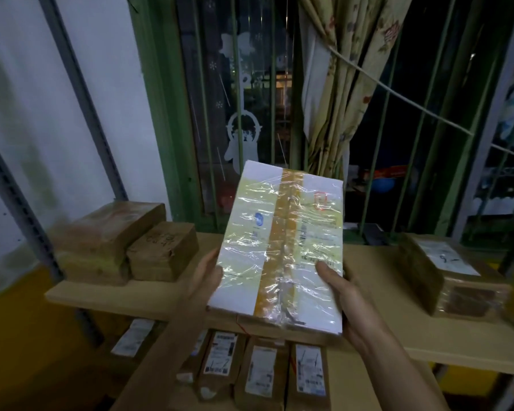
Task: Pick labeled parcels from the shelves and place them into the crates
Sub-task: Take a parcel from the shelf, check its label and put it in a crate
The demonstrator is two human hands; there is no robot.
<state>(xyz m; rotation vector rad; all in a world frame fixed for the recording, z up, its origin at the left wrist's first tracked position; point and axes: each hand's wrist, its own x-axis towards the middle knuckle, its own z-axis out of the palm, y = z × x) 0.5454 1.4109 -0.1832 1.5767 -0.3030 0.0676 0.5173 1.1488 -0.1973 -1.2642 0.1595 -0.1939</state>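
Parcel (279, 247): flat, white, rectangular, wrapped in shiny crinkled clear film. One brown tape strip runs down its length, just right of centre. There is a blue mark left of the tape, a red outlined mark near the far right corner, and a printed label along the right side. The print is too blurred to read.

It is held in the air above the shelf (161, 295), far end tilted up and away. The left hand (205, 277) grips the near left edge. The right hand (344, 298) grips the near right edge, thumb pressed on top.

Hidden: the fingers of both hands are under the parcel. The parcel also covers the middle of the shelf. A brown edge shows just below its near end; I cannot tell what that belongs to.

Shelf, left: two brown boxes (110, 232) touching, the smaller in front with scrawled writing. Shelf, right: one brown box (445, 277) with a white label, partly in shadow.

Lower shelf (149, 378): a row of brown packets (261, 372) side by side, each with a white label, cut off by the frame's bottom edge.

Behind: a barred window (250, 114) and a tied floral curtain (339, 84).
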